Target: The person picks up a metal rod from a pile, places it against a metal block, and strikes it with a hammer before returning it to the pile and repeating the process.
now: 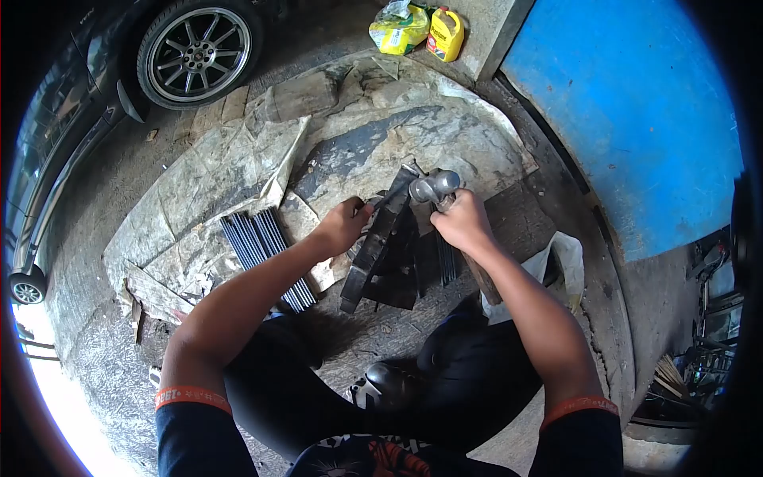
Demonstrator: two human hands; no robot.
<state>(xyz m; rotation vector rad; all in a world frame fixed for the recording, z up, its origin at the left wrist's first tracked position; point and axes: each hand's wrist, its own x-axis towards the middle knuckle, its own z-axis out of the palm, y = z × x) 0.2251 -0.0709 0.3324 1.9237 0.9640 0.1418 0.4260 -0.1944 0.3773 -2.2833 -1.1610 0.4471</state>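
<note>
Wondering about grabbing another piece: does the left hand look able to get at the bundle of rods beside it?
Probably yes: the rods lie in the open just beside the left hand, though it now grips the metal bar.

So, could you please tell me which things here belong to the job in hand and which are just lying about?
In hand:
left hand on the flat metal bar
right hand gripping the ball-peen hammer

Lying about:
bundle of metal rods, untouched
car wheel
yellow jug
yellow-green bag
white plastic bag
</note>
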